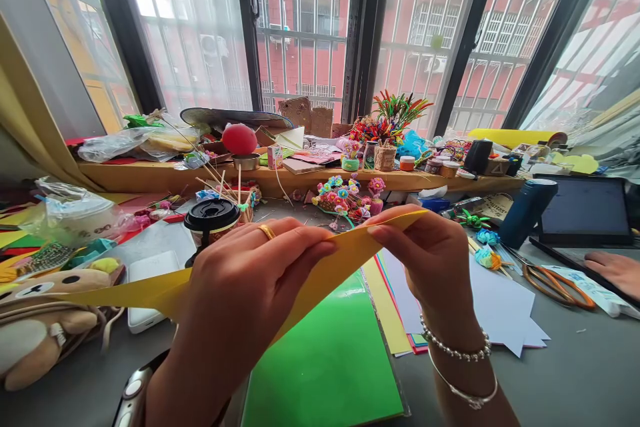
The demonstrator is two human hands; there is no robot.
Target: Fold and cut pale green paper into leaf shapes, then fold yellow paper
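Observation:
Both my hands hold a folded yellow paper sheet up above the desk. My left hand, with a gold ring, pinches the paper near its middle. My right hand, with bracelets at the wrist, pinches the fold close to the paper's right tip. The paper stretches from the lower left to a pointed end at the upper right. Under it lies a green sheet on the grey desk, beside a stack of coloured and white paper.
A lidded coffee cup stands behind my left hand, a white power bank and a plush bear at left. Orange-handled scissors, a tablet and another person's hand are at right. Craft flowers and clutter fill the windowsill.

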